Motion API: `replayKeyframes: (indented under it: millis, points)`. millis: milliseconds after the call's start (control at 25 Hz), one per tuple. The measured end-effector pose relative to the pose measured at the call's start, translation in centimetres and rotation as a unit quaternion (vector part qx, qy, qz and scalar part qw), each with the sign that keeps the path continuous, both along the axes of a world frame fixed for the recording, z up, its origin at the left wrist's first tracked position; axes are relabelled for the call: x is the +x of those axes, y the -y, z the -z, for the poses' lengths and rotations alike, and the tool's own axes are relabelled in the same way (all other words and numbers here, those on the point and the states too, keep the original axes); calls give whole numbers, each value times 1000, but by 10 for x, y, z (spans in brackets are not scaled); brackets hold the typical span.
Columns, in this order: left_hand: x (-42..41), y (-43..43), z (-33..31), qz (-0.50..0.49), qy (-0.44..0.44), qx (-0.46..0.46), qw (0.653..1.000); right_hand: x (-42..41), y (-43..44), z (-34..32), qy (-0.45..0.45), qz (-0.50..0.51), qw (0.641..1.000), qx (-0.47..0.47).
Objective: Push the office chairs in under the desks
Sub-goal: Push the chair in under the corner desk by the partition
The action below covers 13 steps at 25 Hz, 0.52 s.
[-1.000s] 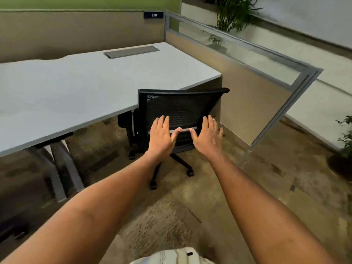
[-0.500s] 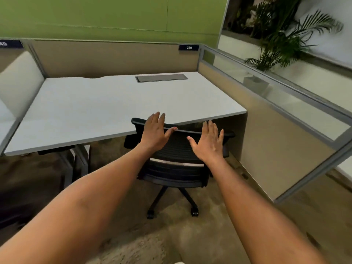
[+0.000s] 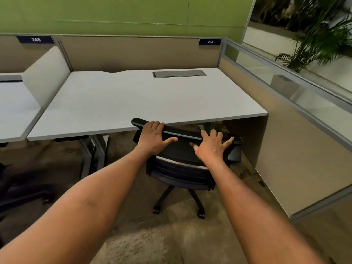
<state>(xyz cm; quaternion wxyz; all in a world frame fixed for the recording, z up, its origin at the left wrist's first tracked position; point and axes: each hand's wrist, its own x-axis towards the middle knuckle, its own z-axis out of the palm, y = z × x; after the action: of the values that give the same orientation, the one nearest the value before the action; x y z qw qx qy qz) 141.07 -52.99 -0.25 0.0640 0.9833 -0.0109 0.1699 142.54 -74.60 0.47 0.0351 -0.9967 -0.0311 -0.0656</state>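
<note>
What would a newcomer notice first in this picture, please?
Two bare forearms reach from the bottom edge to a black chair in the middle, left hand and right hand flat on its backrest top. Behind it lies a white desk, with a green wall beyond.

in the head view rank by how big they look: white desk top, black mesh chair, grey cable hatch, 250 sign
1. White desk top
2. Black mesh office chair
3. Grey rectangular cable hatch
4. Dark blue 250 number sign

The last two sit farthest away, so they look smaller.

Soft, even indoor light; slight motion blur, wide-angle bending at edges, deep shadow under the desk [image 3: 133, 103].
</note>
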Motion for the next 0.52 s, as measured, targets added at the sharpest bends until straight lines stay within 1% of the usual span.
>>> replayKeyframes:
  millis: [120,280,440,520]
  points:
    - [-18,-2,12,-2,16,-15,1000,-5,-9,2,0,23,999,32]
    - [-40,4,17,-16,10,-25,1000,-21,0,14,65,-1,994,91]
    - [-65,4,21,-18,19,-61,998,-38,3,17,111,-8,987,118]
    - [-77,3,22,-10,34,-64,997,-45,4,19,141,-18,981,129]
